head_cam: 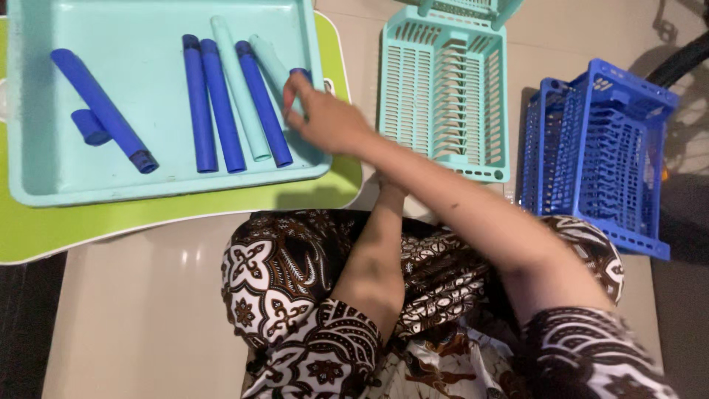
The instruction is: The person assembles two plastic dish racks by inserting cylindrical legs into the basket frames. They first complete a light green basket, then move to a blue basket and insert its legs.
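Seven tubes lay in the teal tray (44, 188), and both baskets looked bare of tubes, so by my judgement the sorting had hardly begun: nothing had yet gone into the teal basket (443, 92) at three o'clock of the tray or the blue basket (598, 155) further out at three o'clock. A long blue tube (100, 107) lay slanted at the tray's nine o'clock side, with a short blue stub (90, 127) touching it. Three blue tubes (221, 103) and two pale teal tubes (236, 89) lay roughly side by side toward the middle, running twelve to six. The right hand (325, 118) reached across from five o'clock, arm stretched over the lap, its fingers curled over the top end of the pale tube (267, 55) nearest the tray's three o'clock wall; a dark blue piece (301, 73) peeked just past the fingertips. Whether the fingers had closed on that tube or only touched it, I could not tell. The left forearm rose from the lap toward twelve o'clock, its hand hidden beneath the right arm, so its fingers could not be judged. The tray sat on a green board (185, 214).
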